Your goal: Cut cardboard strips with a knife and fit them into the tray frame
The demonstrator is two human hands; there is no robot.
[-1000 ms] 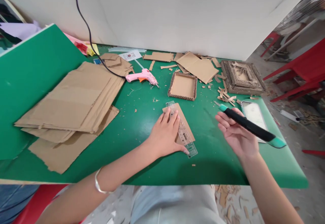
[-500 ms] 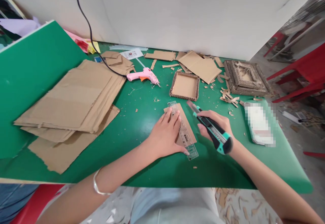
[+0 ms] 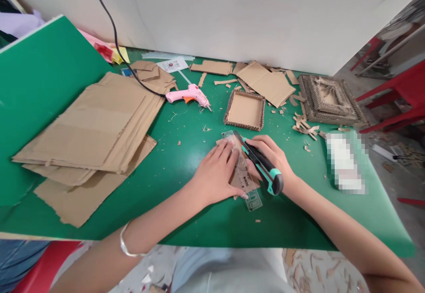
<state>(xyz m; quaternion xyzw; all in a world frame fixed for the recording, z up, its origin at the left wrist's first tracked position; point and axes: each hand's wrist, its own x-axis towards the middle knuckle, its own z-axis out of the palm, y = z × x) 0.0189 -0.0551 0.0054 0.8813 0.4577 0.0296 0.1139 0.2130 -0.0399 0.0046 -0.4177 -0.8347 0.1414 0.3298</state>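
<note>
Right fingers (image 3: 264, 143) brought the cutter (image 3: 263, 163) to the ruler (image 3: 245, 180).

"Can you read any writing here?"

"Not a word. The clear ruler (image 3: 245, 180) carries small dark marks and fine printed outlines, but they are too small to make out."

"Any numbers along it?"

"I can't tell at this size."

"What about the knife (image 3: 262, 164)?"

"I can't pick out a brand on its black and green handle."

"And the white card (image 3: 173, 64) behind the glue gun (image 3: 186, 94)?"

"It has dark print and a small reddish spot, all too blurred to read."

"The pale phone (image 3: 345, 163) on the right?"

"It is covered by blocky squares, so any lettering there is hidden."
</note>
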